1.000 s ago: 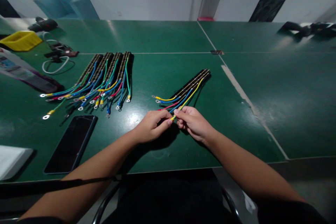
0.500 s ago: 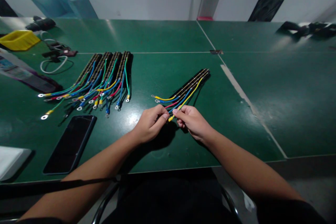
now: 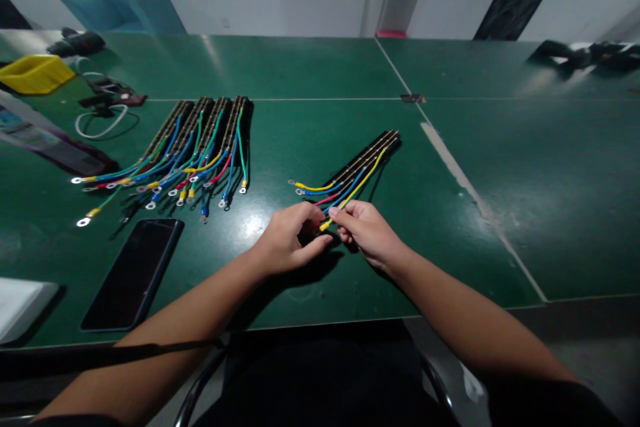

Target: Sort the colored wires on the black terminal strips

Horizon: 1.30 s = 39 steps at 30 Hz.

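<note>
A black terminal strip (image 3: 363,157) lies slanted on the green table, with yellow, blue and red wires running from it toward me. My right hand (image 3: 369,232) pinches the long yellow wire (image 3: 367,183) between thumb and finger, close to its yellow-sleeved end. Beside that end, my left hand (image 3: 295,237) is open, thumb and fingers apart around the wire's tip. A yellow wire and a blue wire (image 3: 313,193) with ring lugs stick out to the left above my left hand. The red wire's end is hidden behind my left fingers.
Several similar terminal strips (image 3: 200,127) with coloured ring-lug wires lie side by side at left. A phone (image 3: 133,277) and a white box (image 3: 23,307) sit nearer me. A yellow bin (image 3: 37,75) and a cable (image 3: 103,123) are farther left. Tape (image 3: 455,177) marks the table at right.
My left thumb and fingers have spread apart, letting go of the yellow wire's end. My right hand keeps its pinch in the same place.
</note>
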Each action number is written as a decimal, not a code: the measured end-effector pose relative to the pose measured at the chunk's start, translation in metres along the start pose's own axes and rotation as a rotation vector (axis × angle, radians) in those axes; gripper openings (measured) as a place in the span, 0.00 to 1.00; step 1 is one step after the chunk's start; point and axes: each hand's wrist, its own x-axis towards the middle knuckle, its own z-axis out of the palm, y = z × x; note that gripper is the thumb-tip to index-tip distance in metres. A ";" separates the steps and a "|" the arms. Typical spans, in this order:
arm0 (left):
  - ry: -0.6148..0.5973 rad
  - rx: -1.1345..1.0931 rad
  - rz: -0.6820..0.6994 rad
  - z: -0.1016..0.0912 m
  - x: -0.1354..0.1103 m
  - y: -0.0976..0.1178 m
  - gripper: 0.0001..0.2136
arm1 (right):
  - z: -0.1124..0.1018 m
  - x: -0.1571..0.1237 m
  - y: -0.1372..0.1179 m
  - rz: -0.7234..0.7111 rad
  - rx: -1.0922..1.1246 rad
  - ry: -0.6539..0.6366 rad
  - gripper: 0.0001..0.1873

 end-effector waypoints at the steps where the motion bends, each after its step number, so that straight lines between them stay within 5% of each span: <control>1: -0.004 0.031 0.020 0.001 0.000 -0.001 0.09 | 0.000 0.000 0.000 0.002 -0.008 0.004 0.16; 39: -0.069 0.087 -0.057 0.007 0.002 0.001 0.09 | -0.001 0.002 0.004 0.006 -0.137 -0.032 0.17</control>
